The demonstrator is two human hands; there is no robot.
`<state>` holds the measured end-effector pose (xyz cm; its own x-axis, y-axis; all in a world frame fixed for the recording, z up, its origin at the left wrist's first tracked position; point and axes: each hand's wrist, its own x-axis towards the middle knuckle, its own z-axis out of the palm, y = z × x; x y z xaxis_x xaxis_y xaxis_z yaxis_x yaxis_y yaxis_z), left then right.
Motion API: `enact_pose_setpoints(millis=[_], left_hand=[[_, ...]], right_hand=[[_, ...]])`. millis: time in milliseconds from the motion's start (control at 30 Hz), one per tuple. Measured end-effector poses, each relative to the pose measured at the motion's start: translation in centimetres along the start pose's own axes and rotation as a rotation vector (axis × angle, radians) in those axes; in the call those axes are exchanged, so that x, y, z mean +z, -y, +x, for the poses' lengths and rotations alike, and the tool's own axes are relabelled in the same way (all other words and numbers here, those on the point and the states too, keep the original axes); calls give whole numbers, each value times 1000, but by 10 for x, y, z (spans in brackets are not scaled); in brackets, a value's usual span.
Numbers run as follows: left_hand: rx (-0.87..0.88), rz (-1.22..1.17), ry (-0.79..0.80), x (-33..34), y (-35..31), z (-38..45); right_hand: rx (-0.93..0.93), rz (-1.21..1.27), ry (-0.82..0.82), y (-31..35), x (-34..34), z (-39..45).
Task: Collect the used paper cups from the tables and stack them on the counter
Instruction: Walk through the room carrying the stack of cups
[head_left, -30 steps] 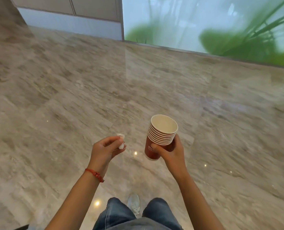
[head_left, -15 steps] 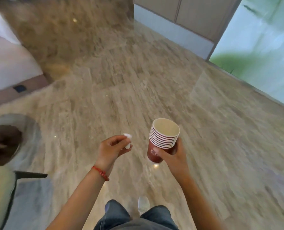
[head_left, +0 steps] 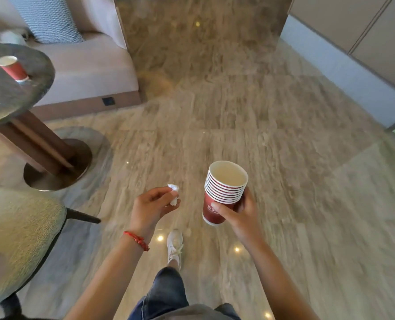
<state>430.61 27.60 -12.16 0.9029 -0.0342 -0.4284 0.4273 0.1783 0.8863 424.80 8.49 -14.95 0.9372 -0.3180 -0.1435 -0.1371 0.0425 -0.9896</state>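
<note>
a stack of red paper cups (head_left: 224, 192) is gripped upright by the right hand (head_left: 240, 212), fingers curled round its lower wall, at 5 o'clock of centre. a crumpled white tissue (head_left: 173, 195) is pinched by the left hand (head_left: 152, 205) beside it. since half a second ago, a round table (head_left: 14, 93) at 9 o'clock, bearing a single red paper cup (head_left: 13, 68), and a sofa (head_left: 85, 65) have been brought fully into view.

One head-worn view (wide-angle) looks steeply down, close over the forearms, across the floor (head_left: 249, 107).
</note>
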Motion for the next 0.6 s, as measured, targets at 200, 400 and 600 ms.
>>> enact_pose_setpoints(millis=[200,400,600], left_hand=[[27,17,-9,4,-51,109],[26,23,-16,1,-110,213],[0,-20,-97,8,-142,300]], right_hand=[[-19,13,13,14,41,116],[1,24,38,32,89,222],[26,-1,71,40,105,317]])
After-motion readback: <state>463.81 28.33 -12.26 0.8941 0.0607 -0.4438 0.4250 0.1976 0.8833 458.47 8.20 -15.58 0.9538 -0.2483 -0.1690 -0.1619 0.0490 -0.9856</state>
